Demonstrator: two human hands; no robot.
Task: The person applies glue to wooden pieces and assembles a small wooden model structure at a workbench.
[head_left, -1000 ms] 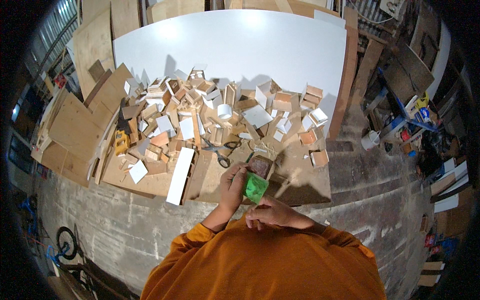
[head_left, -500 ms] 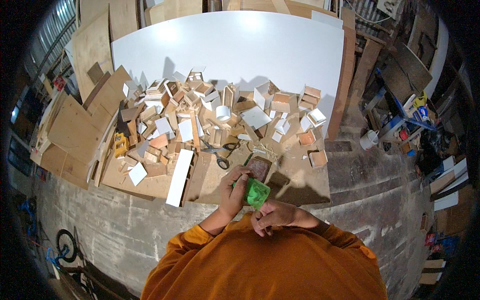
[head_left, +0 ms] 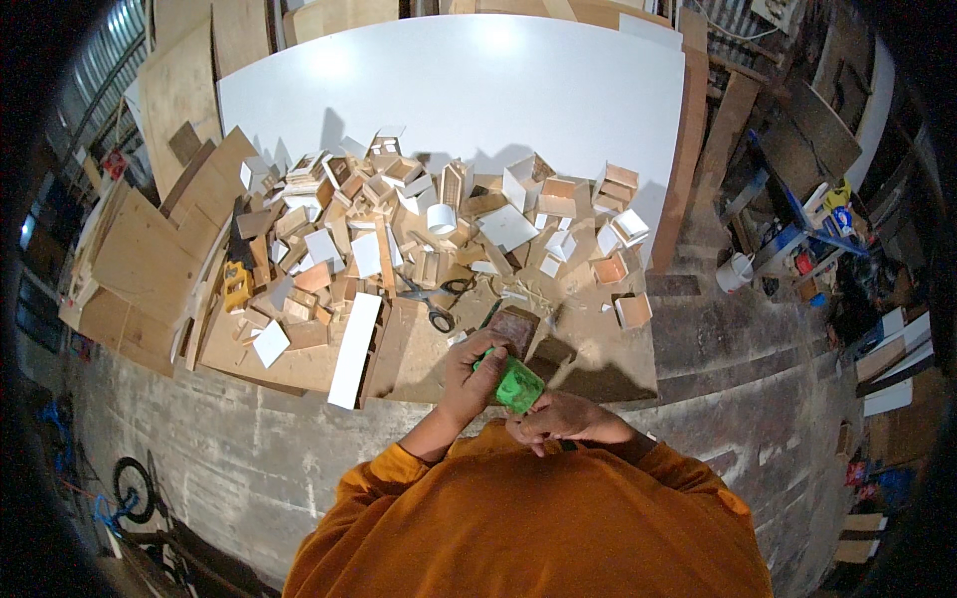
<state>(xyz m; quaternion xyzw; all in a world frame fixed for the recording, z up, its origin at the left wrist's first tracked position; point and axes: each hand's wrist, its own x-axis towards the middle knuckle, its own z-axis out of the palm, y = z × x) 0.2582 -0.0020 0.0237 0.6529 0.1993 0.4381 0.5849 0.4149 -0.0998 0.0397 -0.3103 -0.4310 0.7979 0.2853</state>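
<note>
My left hand [head_left: 474, 374] is closed around a small translucent green plastic container [head_left: 519, 386], which is held tilted in front of my chest. Against its lower right end, my right hand [head_left: 570, 417] has its fingers curled together; what they grip is hidden. Just beyond the left hand, a dark reddish-brown block [head_left: 514, 327] lies on the work board [head_left: 419, 349]. Black-handled scissors [head_left: 439, 302] rest open further off to the left.
Small wooden and white box pieces [head_left: 399, 189] are heaped across the board's far side. A long white-faced strip [head_left: 355, 351] lies at its front left, near a yellow tool [head_left: 237, 286]. Behind stands a large white panel [head_left: 449, 90]. A white bucket [head_left: 735, 272] is on the floor at right.
The green container has tipped toward the right hand and shifted slightly right. My right hand has risen a little, its fingers now curled nearer the container's end.
</note>
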